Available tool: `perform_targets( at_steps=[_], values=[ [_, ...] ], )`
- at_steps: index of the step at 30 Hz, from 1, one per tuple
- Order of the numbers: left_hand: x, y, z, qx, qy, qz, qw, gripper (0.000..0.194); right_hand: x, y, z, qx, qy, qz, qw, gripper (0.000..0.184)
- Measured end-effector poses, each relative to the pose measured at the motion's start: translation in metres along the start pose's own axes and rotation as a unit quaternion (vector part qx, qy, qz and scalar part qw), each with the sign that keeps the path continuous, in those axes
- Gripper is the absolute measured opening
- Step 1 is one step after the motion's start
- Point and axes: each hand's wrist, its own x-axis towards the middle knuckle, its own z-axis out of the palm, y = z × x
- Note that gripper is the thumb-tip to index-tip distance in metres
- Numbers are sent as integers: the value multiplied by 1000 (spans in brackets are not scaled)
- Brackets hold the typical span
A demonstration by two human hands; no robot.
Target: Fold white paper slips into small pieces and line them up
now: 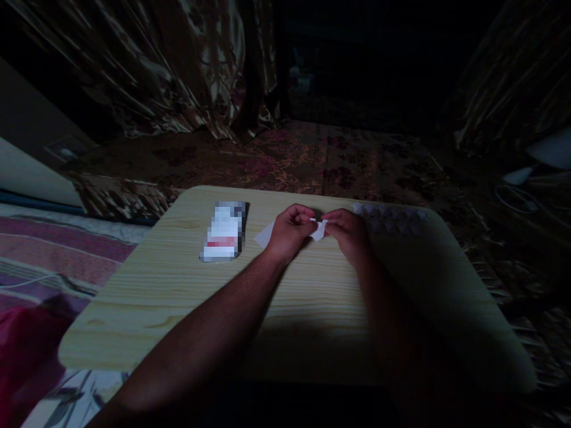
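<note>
Dim bench (178, 321), center frame.
The left fingers (312, 224) and right fingers (328, 223) pinch white paper (318, 230) between them.

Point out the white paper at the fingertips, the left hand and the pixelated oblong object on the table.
White paper (318, 232): head view, the part showing between the fingertips.
Left hand (288, 233): head view, back of the hand.
Pixelated oblong object (220, 229): head view, middle of its top face.

From where I'm standing, no words, labels, brands, numbers or signs are showing clearly enough to read; the phone (224, 230) is appearing blurred.
</note>
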Motion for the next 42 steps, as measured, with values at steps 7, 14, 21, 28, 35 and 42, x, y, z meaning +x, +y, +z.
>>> perform_targets(
  at_steps=[7,14,21,28,35,42],
  values=[
    [-2,0,2,28,-8,27,999,31,2,6,3,20,17,11,1000,14],
    [-3,0,2,30,-29,32,999,37,1,1,3,-22,36,-6,999,10],
    [-2,-2,3,46,-27,-14,998,30,-3,-16,0,-36,68,19,997,12],
    [-2,-1,4,67,-14,-15,998,23,-3,-19,0,-45,64,25,997,14],
    [-2,-4,1,85,-14,-12,996,20,-1,-13,2,46,41,60,996,20],
    [-1,-2,0,59,-15,-24,998,19,0,-7,1,18,15,76,997,14]
  ],
)
